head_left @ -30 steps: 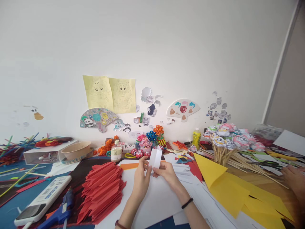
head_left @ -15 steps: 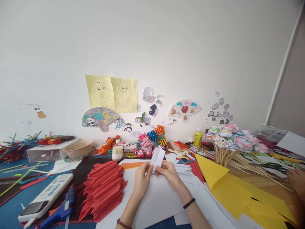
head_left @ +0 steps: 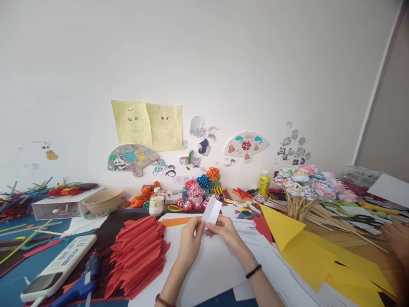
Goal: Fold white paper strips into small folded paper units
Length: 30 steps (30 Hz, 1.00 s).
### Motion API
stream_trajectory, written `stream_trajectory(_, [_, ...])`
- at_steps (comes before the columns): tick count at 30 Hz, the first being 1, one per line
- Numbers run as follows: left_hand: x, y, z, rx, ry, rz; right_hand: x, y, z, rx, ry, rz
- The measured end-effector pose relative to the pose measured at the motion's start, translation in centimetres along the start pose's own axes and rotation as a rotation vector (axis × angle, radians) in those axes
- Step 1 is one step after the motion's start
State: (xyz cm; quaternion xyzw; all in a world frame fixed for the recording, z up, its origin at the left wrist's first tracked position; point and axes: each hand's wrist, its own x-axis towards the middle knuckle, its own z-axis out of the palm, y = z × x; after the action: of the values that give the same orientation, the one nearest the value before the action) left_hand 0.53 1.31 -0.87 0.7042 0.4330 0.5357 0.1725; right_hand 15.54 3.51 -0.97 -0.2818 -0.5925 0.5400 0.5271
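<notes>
A small folded strip of white paper [head_left: 212, 210] stands upright between my hands, creased along its length. My left hand [head_left: 191, 237] pinches its lower left edge between thumb and finger. On the other side, my right hand [head_left: 225, 232] grips the lower right part, thumb across the front. Both hands hover above large white paper sheets [head_left: 211, 268]. Left of them lies a stack of folded red paper pieces [head_left: 139, 256].
A blue glue gun [head_left: 87, 277] and a white power strip [head_left: 60, 268] lie at the left. Yellow paper [head_left: 306, 251] spreads at the right, below paper flowers on sticks [head_left: 302, 187]. A bottle [head_left: 156, 202] stands behind. Another person's hand [head_left: 396, 238] shows at the right edge.
The top of the white paper strip looks narrower and more slanted, its right side folding over. Both hands keep their grip almost in place. The view has shifted slightly.
</notes>
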Motion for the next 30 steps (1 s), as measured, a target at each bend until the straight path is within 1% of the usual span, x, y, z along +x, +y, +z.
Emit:
stream_trajectory(4, [-0.04,0.1,-0.11,-0.02,-0.029,-0.004,-0.02,-0.26,0.16,-0.029,0.028,-0.046])
stream_trajectory(7, [0.02,0.33,-0.39,-0.052,-0.013,-0.015,-0.1,-0.43,0.28,-0.047,0.046,-0.055])
stream_trajectory(11, [0.15,0.56,-0.67,-0.086,0.017,-0.012,-0.21,-0.42,0.32,-0.045,0.027,-0.045])
stream_trajectory(17, [0.11,0.48,-0.58,-0.124,0.013,-0.019,-0.25,-0.46,0.35,-0.045,0.016,-0.06])
stream_trajectory(19, [0.09,0.38,-0.47,-0.121,-0.007,-0.028,-0.24,-0.5,0.3,-0.048,0.034,-0.062])
stream_trajectory(24, [0.02,0.41,-0.2,-0.096,-0.087,-0.024,-0.24,-0.58,0.16,-0.063,0.133,-0.059])
stream_trajectory(30, [-0.17,0.32,-0.03,-0.098,-0.081,0.008,-0.12,-0.45,0.39,-0.082,0.148,-0.059])
